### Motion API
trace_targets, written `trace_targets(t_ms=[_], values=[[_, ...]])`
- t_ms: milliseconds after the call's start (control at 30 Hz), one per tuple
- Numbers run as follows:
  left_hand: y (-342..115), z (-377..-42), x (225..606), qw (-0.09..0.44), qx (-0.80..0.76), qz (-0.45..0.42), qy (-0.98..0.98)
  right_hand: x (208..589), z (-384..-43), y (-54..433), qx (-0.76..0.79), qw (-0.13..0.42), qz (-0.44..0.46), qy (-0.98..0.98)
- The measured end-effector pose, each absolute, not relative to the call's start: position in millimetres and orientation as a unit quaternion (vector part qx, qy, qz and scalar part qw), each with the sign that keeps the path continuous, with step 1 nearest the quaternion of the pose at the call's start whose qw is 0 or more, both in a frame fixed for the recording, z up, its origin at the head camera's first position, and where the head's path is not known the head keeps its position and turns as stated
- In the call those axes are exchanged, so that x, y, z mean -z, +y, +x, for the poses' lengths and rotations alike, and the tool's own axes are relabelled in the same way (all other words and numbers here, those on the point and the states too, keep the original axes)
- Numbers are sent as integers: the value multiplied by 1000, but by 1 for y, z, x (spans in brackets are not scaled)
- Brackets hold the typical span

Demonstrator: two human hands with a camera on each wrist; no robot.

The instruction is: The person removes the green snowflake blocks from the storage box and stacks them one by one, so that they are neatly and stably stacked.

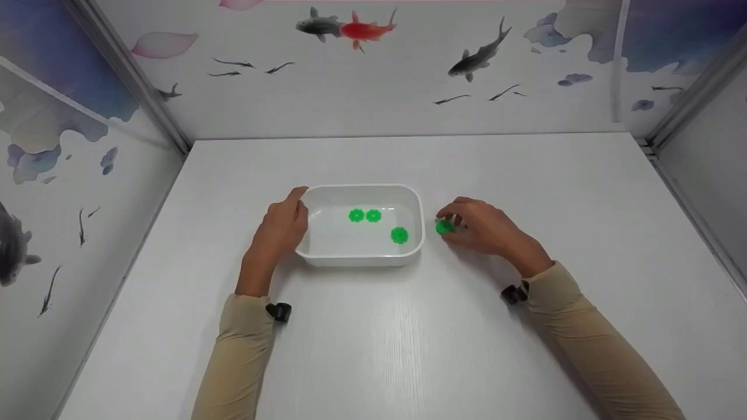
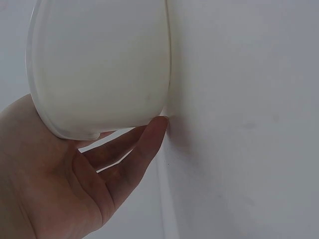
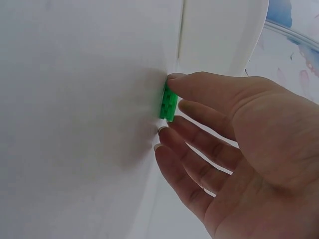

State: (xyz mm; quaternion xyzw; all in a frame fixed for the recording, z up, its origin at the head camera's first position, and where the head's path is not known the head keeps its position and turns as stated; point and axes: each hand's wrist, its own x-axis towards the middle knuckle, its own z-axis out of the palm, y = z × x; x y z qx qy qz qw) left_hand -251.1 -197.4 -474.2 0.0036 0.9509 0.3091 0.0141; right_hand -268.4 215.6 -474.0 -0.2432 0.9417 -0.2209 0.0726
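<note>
My left hand holds the left end of a white plastic tub. In the left wrist view the fingers lie along the tub's outer wall, and the thumb is hidden. Right of the tub, my right hand pinches a green flower-shaped plastic disc at the tabletop. The right wrist view shows this disc edge-on between thumb and fingertips, with notches along its edge. Inside the tub lie three similar discs: a left one, another right beside it, and one near the right wall.
The tub stands on a white tabletop. Behind it rises a white panel printed with fish, and side panels border the left and right. A black wrist strap sits at the left sleeve, and another strap at the right.
</note>
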Motion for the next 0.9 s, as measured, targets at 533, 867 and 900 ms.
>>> trace_targets(t_ms=[533,867,900], values=[[-197,-250,473,16,-314,7,949,473,-268,218,240,58,-254,935],[-197,-250,473,16,-315,6,949,470,-272,213,340,8,-248,907],[-197,-250,473,15,-315,7,949,469,-272,212,345,1,-249,905]])
